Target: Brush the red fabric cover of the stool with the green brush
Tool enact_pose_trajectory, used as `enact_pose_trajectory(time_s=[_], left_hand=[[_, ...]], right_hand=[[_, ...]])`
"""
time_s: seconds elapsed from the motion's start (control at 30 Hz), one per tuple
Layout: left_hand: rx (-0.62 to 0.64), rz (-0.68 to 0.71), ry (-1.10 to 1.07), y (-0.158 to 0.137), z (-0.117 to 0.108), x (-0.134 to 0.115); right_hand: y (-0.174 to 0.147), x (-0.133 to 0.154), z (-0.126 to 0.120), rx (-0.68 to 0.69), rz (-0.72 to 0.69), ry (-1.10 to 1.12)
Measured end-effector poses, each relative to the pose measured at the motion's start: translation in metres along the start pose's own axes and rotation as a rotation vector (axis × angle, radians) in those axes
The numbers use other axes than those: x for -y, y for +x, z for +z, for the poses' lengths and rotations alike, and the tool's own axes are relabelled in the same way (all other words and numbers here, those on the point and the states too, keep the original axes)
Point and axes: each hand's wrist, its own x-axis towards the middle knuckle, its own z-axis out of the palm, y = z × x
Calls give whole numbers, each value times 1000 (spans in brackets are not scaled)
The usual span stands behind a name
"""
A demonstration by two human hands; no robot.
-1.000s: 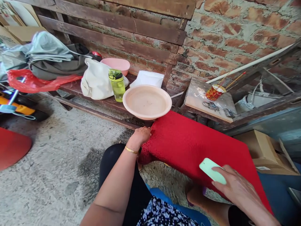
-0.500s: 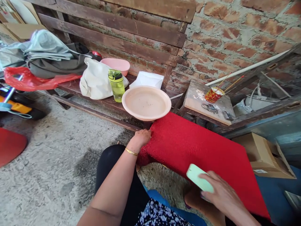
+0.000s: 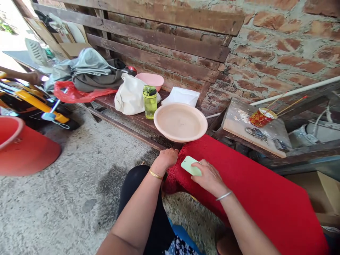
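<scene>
A red fuzzy cloth [image 3: 236, 177] covers a long low surface in front of me. My left hand [image 3: 168, 158], with a gold bangle at the wrist, is closed at the cloth's near left corner. Its fingertips are tucked over the edge and partly hidden. My right hand [image 3: 208, 174] grips a pale green scrub brush [image 3: 190, 165] with a small hole at one end. The brush is over the cloth's left end, close to my left hand; its underside is hidden. Just beyond both hands stands a wide, shallow pinkish basin [image 3: 180, 122] holding cloudy water.
A green bottle [image 3: 150, 102], a white bag [image 3: 130, 95] and a pink bowl [image 3: 151, 80] stand on the wooden bench [image 3: 127, 122]. To the right, a small table [image 3: 239, 120] bears a red tin [image 3: 261, 117] and a padlock. An orange bucket [image 3: 29, 152] stands at left.
My right hand has carried the scrub brush forward and left, from the cloth's near edge to its left corner. My left hand stays at that corner. The view has turned left.
</scene>
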Motion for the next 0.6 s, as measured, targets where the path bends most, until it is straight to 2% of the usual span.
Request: enact_pose_trajectory(time_s=[0.03,0.1,0.2,0.3,0.37,0.4,0.47,0.53,0.6], left_hand=[[6,1,4,0,0,-1],[12,8,9,1,1,-2],[14,9,-7,1,3,-4],[4,25,-26,1,6,-5],[-5,35,-24,1,9,-5],[-4,35,-21,1,10,-5],[0,32,-14,2,12,-3],[-3,34,0,4,13,-2],[-11,38,17,6,13,-2]], right_hand=[[3,-3,2,13,5,2],[-11,-29,8,41,51,26],[-67,-107,12,39,206,108],[-133,-192,4,-72,413,60],[-159,-224,-8,-125,515,-14],[-163,-229,-15,-130,540,-32],[-152,-213,-25,-111,526,-11],[-119,-171,-28,-83,429,49],[-73,-119,-25,-67,307,79]])
